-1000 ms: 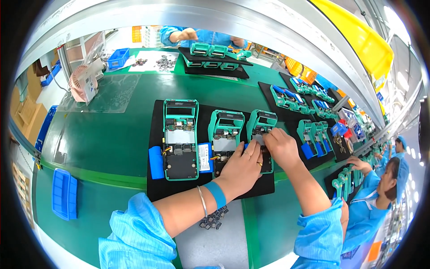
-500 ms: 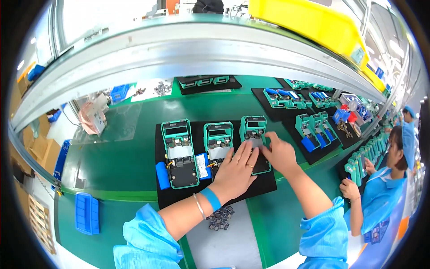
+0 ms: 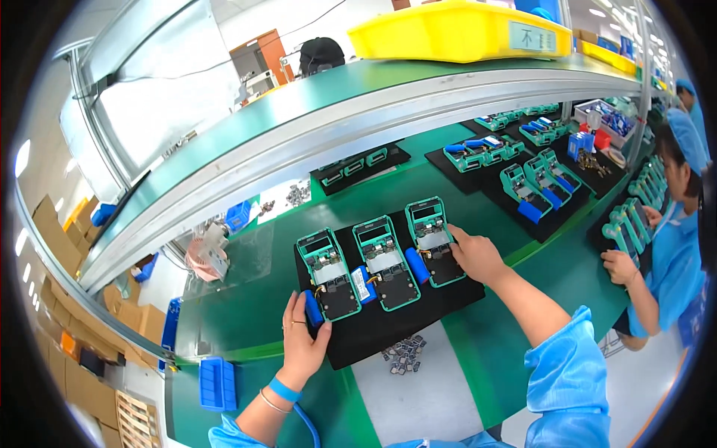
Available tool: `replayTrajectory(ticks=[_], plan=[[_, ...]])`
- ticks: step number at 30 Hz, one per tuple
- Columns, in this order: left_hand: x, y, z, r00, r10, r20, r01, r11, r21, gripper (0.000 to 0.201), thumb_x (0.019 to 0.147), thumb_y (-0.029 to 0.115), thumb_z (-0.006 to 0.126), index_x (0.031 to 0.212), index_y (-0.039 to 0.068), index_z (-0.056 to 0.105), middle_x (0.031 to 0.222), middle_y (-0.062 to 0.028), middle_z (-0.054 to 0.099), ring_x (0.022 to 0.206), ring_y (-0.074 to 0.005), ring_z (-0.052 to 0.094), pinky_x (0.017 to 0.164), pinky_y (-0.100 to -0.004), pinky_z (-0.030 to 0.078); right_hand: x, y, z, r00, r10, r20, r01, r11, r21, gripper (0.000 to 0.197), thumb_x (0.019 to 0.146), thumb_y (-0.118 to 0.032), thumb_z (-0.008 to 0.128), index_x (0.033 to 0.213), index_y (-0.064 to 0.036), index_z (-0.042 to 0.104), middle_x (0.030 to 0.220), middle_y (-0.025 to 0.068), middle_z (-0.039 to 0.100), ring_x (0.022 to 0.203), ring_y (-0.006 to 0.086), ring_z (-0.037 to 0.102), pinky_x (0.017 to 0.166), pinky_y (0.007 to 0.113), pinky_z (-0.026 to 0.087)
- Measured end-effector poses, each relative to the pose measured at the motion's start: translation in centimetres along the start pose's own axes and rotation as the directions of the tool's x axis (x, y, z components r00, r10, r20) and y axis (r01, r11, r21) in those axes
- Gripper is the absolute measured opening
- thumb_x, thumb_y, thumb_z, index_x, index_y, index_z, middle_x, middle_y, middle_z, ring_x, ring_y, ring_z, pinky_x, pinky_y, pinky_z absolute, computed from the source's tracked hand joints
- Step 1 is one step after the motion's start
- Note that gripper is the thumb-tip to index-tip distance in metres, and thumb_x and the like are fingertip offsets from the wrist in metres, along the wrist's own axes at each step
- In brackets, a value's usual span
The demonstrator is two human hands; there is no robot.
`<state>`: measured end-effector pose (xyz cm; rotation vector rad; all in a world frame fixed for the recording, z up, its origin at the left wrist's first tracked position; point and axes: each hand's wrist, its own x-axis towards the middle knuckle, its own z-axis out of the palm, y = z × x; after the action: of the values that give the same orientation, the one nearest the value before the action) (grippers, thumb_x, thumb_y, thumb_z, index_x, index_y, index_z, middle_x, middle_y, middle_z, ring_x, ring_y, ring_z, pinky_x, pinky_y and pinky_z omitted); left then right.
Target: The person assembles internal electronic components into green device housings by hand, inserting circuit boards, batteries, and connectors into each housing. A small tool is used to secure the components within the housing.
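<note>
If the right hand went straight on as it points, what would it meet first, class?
Probably the rightmost green-framed device on the near mat; the right hand seems at its edge, contact unclear.

place: electronics assembly workshop | green workbench (image 3: pixel 246 317) | open teal devices (image 3: pixel 386 263) | yellow bin (image 3: pixel 448 33) | co-worker (image 3: pixel 676 261) in blue cap (image 3: pixel 688 140)

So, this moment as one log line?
left hand: beside leftmost device | right hand: at rightmost device | black mat: three devices

Ceiling lights (image 3: pixel 597 13) glow above a green-topped shelf (image 3: pixel 299 104), white panel (image 3: pixel 168 78) and pale floor (image 3: pixel 638 377).
</note>
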<state>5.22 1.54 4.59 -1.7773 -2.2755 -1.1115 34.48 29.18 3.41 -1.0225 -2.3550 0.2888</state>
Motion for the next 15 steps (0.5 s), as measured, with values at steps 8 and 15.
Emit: replayTrajectory(ticks=[8, 15], plan=[[-0.3, -3.1, 0.5, 0.901, -0.394, 0.184, 0.429, 0.733, -0.528, 0.069, 0.102, 0.029, 0.062, 0.152, -0.008, 0.032, 0.143, -0.0191, 0.051, 0.124, -0.0269, 0.055, 0.107, -0.0360, 0.043, -3.8, 0.3, 0.0, 0.943, 0.226, -0.245, -0.161, 0.953, 0.258, 0.025, 0.100, -0.028, 0.057, 0.107, -0.0066, 0.068, 0.099, 0.0192, 0.071, 0.097, 0.0415, 0.066, 0.082, 0.050, 0.053], [0.6, -3.8, -0.3, 0.741, -0.570, 0.355, 0.634, 0.423, -0.647, 0.039, 0.108, 0.027, 0.050, 0.138, 0.002, 0.054, 0.097, 0.0005, 0.063, 0.064, -0.0059, 0.052, 0.056, -0.0246, 0.047, -6.0, 0.7, 0.1, 0.885, 0.466, 0.020, -0.454, 0.852, 0.260, 0.039, 0.101, -0.035, 0.052, 0.093, -0.0007, 0.068, 0.095, 0.0241, 0.070, 0.095, 0.0452, 0.065, 0.082, 0.052, 0.052]])
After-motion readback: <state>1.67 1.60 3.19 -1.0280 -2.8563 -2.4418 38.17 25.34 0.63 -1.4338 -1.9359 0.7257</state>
